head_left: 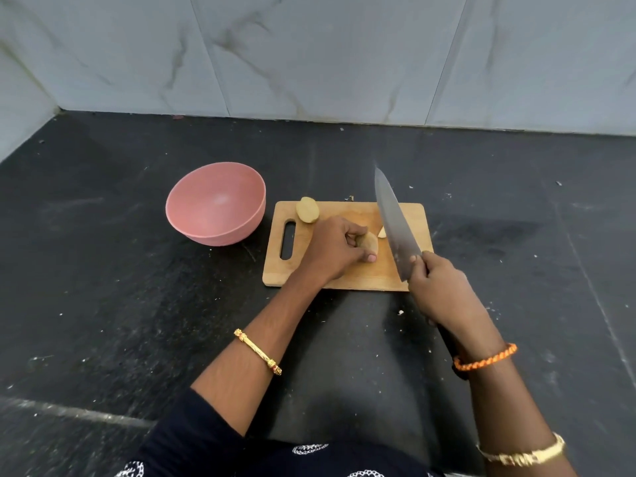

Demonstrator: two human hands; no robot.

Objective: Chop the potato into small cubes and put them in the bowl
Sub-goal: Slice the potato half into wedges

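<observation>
— What do I have closest to me?

— My right hand (434,280), fingers wrapped round the dark handle of a chef's knife (395,228); its broad grey steel blade is tilted, tip pointing away from me above the board's far edge.

— And the other hand?

— My left hand (332,251) is curled over a potato piece (370,243), pinning its rounded, tan-skinned lump against the wooden cutting board (344,275). Just beside the blade lies a small pale wedge (382,232).

— The board itself?

— Rectangular, light wood, rounded corners, a slot handle on its left end. It lies flat on the speckled black stone counter (103,287).

— Farther out?

— A potato half (307,210) at the board's far left corner, its pale cut face showing. Left of the board sits the matte pink bowl (215,203), round and smooth. Behind is a veined grey marble wall (309,56).
</observation>
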